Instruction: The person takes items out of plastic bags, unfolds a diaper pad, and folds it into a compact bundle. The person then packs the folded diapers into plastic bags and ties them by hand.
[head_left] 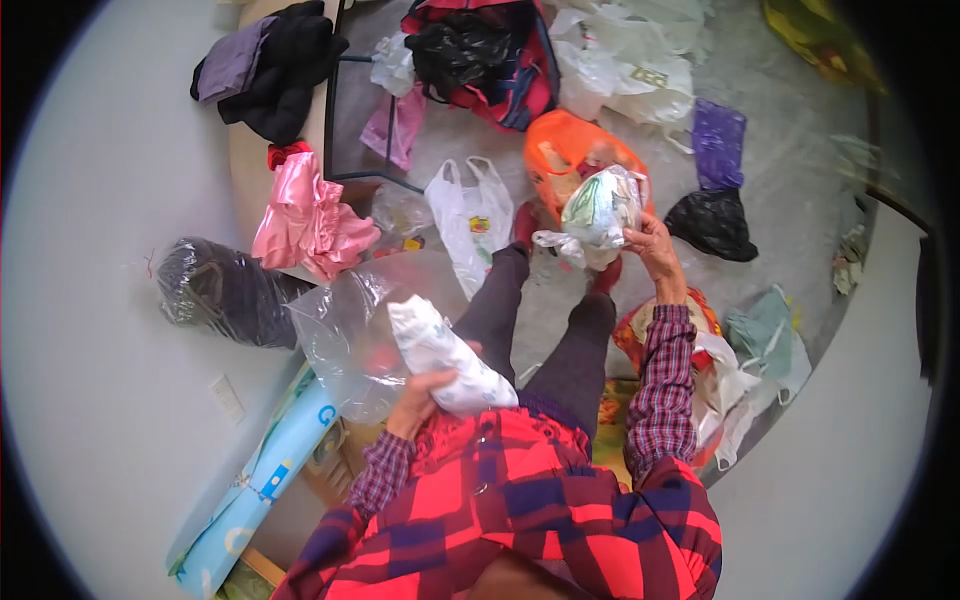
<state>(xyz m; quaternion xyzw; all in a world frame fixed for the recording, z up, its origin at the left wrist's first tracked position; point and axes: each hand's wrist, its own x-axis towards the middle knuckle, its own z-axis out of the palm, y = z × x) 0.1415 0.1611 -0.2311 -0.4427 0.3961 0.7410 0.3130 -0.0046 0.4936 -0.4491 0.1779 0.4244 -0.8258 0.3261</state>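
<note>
My left hand (413,400) is closed around a rolled white cloth bundle (447,357) with a faint pattern, held near my lap. Out to the right, my right hand (655,247) grips a plastic-wrapped bundle (602,208), whitish with green marks; its exact contents cannot be made out. Behind that bundle an orange plastic bag (556,135) stands open on the floor with things inside. A clear plastic sheet or bag (345,330) spreads out beside my left hand. Between my left leg and the pink cloth lies a white shopping bag (470,215).
Pink satin fabric (310,220) hangs off the table edge at left, near a dark bundle in plastic (225,290). A blue rolled mat (255,490) leans at lower left. White bags (640,70), a black bag (712,222) and a purple packet (718,140) lie on the floor.
</note>
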